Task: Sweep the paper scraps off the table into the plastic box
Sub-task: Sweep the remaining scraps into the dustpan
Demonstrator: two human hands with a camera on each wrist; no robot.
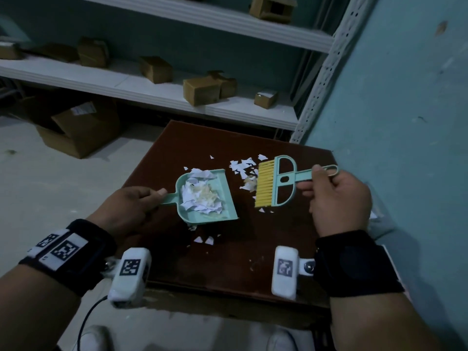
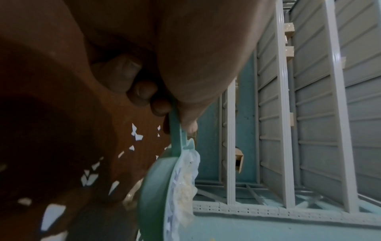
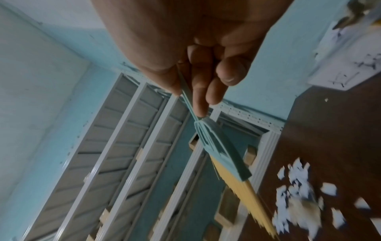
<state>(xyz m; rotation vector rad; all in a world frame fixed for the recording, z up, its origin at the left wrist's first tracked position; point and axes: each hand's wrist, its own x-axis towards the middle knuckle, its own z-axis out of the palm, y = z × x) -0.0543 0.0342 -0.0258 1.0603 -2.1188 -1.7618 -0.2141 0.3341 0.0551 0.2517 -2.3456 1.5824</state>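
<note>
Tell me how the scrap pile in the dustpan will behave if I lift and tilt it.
The scrap pile looks loose and light, heaped above the dustpan rim, so pieces could flutter off. The pan's front is open; tilting forward would probably spill it. The left hand holds only the thin handle, so wobble seems likely.

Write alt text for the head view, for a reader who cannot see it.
A left hand holds a mint-green plastic dustpan heaped with white paper scraps, while a right hand holds a mint-green brush with yellow bristles beside more loose scraps on a dark brown wooden table.
</note>
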